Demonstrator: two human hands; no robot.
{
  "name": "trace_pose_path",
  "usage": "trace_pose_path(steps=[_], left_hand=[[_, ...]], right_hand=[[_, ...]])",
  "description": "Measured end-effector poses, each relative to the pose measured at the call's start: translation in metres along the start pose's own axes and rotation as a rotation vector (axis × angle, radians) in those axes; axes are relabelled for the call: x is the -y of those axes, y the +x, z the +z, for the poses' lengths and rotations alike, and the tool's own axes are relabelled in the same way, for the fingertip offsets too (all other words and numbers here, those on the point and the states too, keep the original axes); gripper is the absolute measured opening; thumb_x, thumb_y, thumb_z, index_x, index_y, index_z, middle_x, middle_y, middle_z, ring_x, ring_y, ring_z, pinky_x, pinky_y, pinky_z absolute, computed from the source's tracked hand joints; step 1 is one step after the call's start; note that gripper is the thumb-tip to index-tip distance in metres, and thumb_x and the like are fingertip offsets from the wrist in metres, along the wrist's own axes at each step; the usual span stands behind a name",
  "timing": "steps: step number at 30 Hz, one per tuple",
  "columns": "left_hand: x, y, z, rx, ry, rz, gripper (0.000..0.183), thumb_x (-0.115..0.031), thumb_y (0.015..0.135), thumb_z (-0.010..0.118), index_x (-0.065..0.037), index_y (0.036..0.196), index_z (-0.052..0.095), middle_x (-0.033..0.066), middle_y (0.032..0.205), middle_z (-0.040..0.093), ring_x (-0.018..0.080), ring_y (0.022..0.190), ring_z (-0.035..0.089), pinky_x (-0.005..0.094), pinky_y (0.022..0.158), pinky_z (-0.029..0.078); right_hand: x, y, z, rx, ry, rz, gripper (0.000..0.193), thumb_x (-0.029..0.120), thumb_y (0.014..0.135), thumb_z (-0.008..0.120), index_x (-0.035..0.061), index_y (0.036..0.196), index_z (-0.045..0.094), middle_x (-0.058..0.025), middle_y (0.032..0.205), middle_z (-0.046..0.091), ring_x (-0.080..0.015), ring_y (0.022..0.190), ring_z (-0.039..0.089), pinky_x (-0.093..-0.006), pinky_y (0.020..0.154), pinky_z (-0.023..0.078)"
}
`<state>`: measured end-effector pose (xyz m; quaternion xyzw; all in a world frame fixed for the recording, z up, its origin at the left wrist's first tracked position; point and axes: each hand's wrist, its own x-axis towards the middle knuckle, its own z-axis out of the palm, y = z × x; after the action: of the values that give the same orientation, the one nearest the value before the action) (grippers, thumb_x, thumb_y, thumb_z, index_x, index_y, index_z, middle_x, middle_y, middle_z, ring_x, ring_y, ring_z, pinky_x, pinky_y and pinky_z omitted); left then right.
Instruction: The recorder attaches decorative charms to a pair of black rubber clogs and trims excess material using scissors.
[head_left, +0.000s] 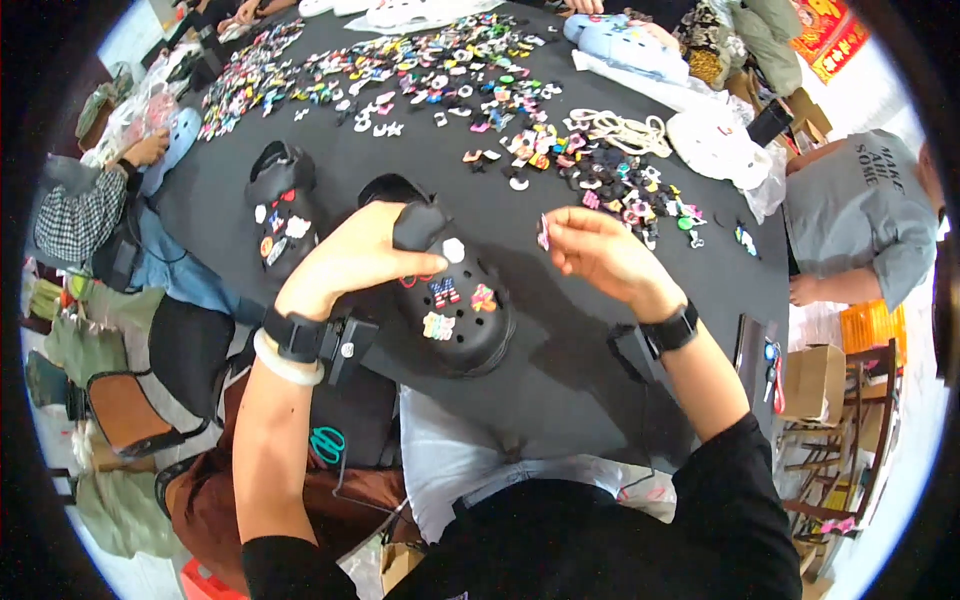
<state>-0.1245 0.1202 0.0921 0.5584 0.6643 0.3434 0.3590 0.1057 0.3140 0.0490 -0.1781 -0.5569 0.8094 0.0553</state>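
Black shirt (600, 545) nearest the lens, you face a dark counter (580, 365), your left grip (350, 245) holding a black clog (480, 345) by its upper part, toe toward you, fixed charms (445, 292) dotting its front. Your right grip (605, 252), narrow, pinches a small pinkish piece (543, 232) apart from the shoe. Left stands a second clog (266, 188); beyond, loose trinkets (400, 75) spread wide.

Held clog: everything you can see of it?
The clog is black, rubber- or foam-looking, with round holes in its upper. Its toe points down the picture, slightly right. Colourful charms sit on the upper, a white one nearest the opening. The left grip holds it near the opening, hiding part. Whether it rests on the table is unclear.
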Motion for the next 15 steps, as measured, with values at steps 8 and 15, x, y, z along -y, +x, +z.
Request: trace_pose_path(steps=[8,15], left_hand=[[0.008,0.002,0.001,0.024,-0.016,0.045,0.027,-0.013,0.079,0.077,-0.001,0.100,0.065,0.0001,0.078,0.065,0.0077,0.065,0.058,0.0245,0.059,0.049],[0.004,0.000,0.003,0.024,-0.080,-0.026,0.023,-0.012,0.078,0.074,0.000,0.095,0.066,0.0036,0.078,0.068,0.0116,0.070,0.061,0.0281,0.067,0.050]], right_hand=[[-0.021,-0.035,0.051,0.073,-0.093,0.054,0.021,0.016,0.096,0.058,-0.0007,0.108,0.059,-0.0053,0.088,0.064,-0.0117,0.078,0.064,-0.0256,0.072,0.054],[-0.029,-0.027,0.081,-0.069,-0.397,-0.106,0.017,0.013,0.092,0.064,-0.0030,0.098,0.063,-0.0062,0.084,0.066,-0.0109,0.072,0.065,-0.0249,0.064,0.054]])
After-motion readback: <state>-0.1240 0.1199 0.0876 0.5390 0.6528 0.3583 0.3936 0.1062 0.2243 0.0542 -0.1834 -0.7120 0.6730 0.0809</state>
